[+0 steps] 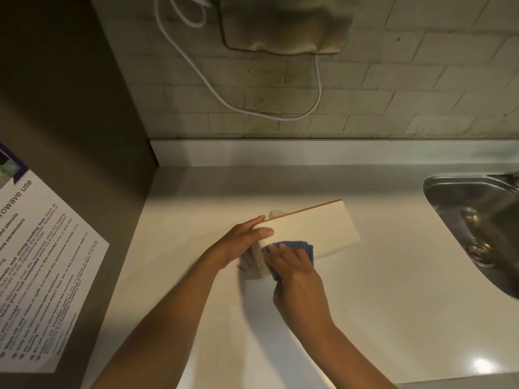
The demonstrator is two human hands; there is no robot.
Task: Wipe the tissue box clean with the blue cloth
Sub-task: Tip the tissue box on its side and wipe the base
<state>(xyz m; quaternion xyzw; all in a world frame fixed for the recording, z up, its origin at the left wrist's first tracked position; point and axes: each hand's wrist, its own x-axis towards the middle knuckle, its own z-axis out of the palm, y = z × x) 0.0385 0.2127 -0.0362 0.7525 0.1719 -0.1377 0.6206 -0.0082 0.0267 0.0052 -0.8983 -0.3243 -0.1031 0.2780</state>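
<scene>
A cream tissue box (314,228) with an orange edge lies tipped on the white counter (379,304), its broad face toward me. A bit of white tissue (274,213) shows behind its far edge. My left hand (244,238) grips the box's left end, thumb on the near face and fingers over the top. My right hand (292,265) presses a folded blue cloth (297,247) against the lower left part of that face. Most of the cloth is hidden under my fingers.
A steel sink (477,228) is set into the counter at the right. A dark cabinet side with a printed microwave notice (42,270) stands at the left. On the tiled wall behind hang a white cable (318,88) and a grey device (283,23).
</scene>
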